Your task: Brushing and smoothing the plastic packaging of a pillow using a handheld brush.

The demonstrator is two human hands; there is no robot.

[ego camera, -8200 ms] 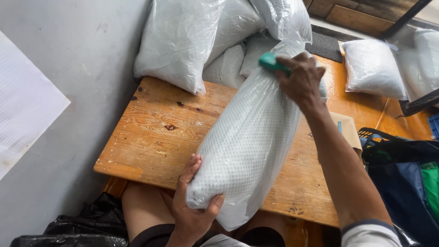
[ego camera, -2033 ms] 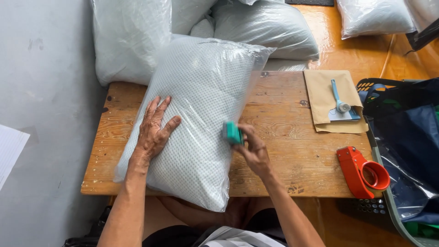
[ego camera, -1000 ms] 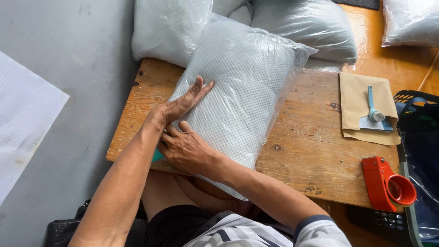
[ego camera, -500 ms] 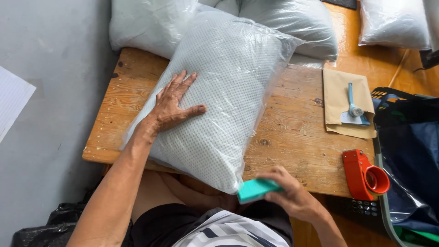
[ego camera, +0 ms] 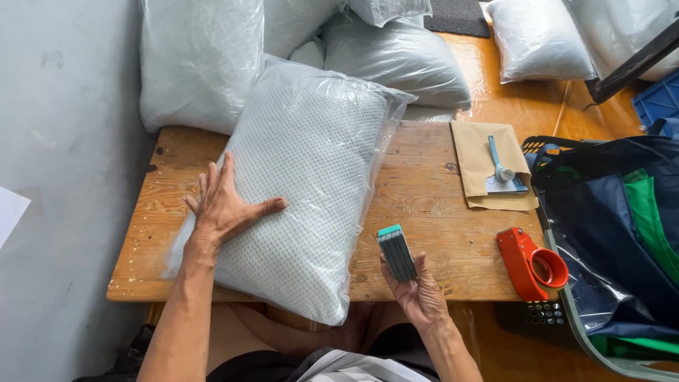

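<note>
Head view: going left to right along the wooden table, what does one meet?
Left hand flat on the bagged pillow → right hand holding a teal block → tan envelope → red tape dispenser.

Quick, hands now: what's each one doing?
Left hand: open, flat on the bagged pillow.
Right hand: holding a small teal-capped block above the table.

basket (ego camera: pixel 608 364) cut off at right edge, pillow's (ego camera: pixel 304 191) near end overhanging table (ego camera: pixel 438 205)

White dotted pillow in clear plastic (ego camera: pixel 304 184), flat on table, small teal block (ego camera: pixel 396 252), upright
</note>
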